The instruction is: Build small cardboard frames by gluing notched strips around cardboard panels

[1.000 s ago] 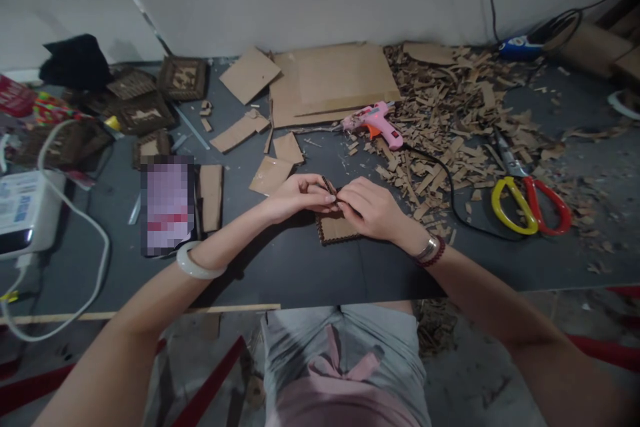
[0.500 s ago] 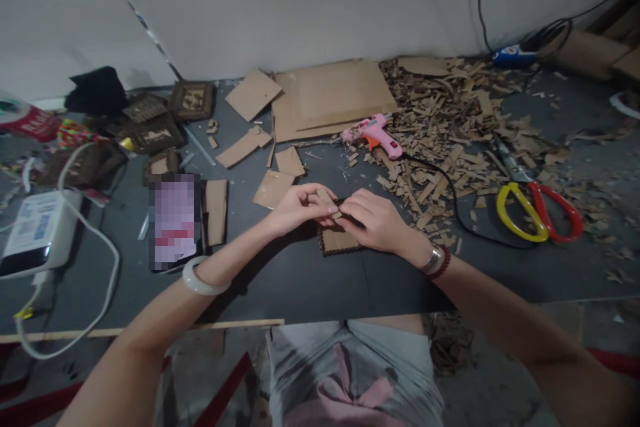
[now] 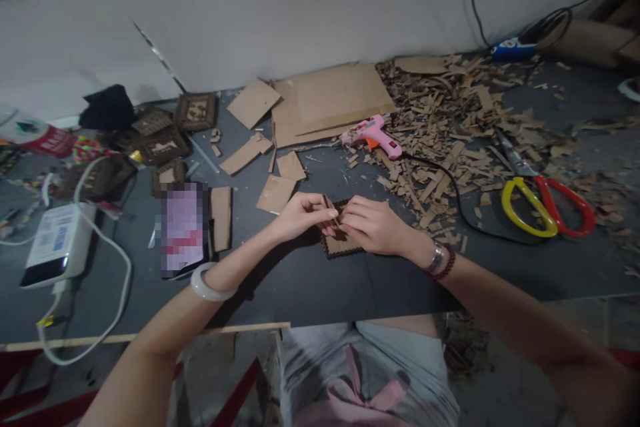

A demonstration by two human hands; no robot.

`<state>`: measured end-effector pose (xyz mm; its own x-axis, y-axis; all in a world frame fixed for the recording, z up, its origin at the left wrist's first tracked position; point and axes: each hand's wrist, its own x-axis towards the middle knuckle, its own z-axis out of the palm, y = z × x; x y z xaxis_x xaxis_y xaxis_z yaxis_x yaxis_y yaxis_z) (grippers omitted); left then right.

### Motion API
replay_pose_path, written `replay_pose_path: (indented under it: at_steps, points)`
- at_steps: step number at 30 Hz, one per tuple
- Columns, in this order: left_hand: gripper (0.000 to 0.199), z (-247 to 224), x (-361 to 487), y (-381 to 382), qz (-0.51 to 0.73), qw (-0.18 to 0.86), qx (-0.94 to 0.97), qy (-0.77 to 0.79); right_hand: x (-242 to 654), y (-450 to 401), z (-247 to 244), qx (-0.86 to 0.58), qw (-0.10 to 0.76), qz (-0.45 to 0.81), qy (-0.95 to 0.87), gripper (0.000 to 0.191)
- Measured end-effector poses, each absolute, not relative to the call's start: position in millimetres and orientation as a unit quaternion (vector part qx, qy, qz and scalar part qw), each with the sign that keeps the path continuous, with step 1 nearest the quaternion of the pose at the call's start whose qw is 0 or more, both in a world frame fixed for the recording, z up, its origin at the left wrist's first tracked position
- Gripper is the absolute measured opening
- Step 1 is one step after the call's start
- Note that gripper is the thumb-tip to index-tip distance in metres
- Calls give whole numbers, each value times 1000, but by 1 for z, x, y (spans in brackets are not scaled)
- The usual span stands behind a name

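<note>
Between my two hands is a small strip of cardboard (image 3: 329, 207), pinched by the fingers of my left hand (image 3: 303, 217). My right hand (image 3: 371, 221) has its fingertips closed together against the strip's near end; whether they grip it too is partly hidden. Beneath both hands a square cardboard piece (image 3: 343, 245) with a dark, ridged border lies flat on the table. My right hand covers its right side. Beyond the hands a pink glue gun (image 3: 375, 135) rests on its side, its cord running right.
Scissors (image 3: 545, 205) with yellow and red handles lie at right, by a heap of cardboard scraps (image 3: 450, 140). Cardboard sheets (image 3: 335, 97) lie at the back. At left are a phone (image 3: 184, 230), a white power bank (image 3: 60, 243) with a cable, and framed cardboard pieces (image 3: 196, 111).
The cardboard strip has turned more upright in my left fingers, showing its edge. My right fingers have shifted slightly around it. The whole view has moved a little.
</note>
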<state>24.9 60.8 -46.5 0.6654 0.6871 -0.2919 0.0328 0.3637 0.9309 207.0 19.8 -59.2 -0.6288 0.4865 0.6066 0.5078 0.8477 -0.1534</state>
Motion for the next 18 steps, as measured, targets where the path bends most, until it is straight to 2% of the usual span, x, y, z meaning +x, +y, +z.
replay_pose_path:
  at_steps: [6, 12, 18]
  points:
    - [45, -46, 27, 56, 212, 743, 525, 358, 207, 18, -59, -311, 354, -81, -878, 21]
    - [45, -45, 31, 49, 199, 744, 521, 368, 208, 17, -58, -308, 355, -39, -882, 17]
    - [44, -44, 32, 51, 191, 736, 531, 373, 207, 18, -61, -316, 381, -56, -867, 19]
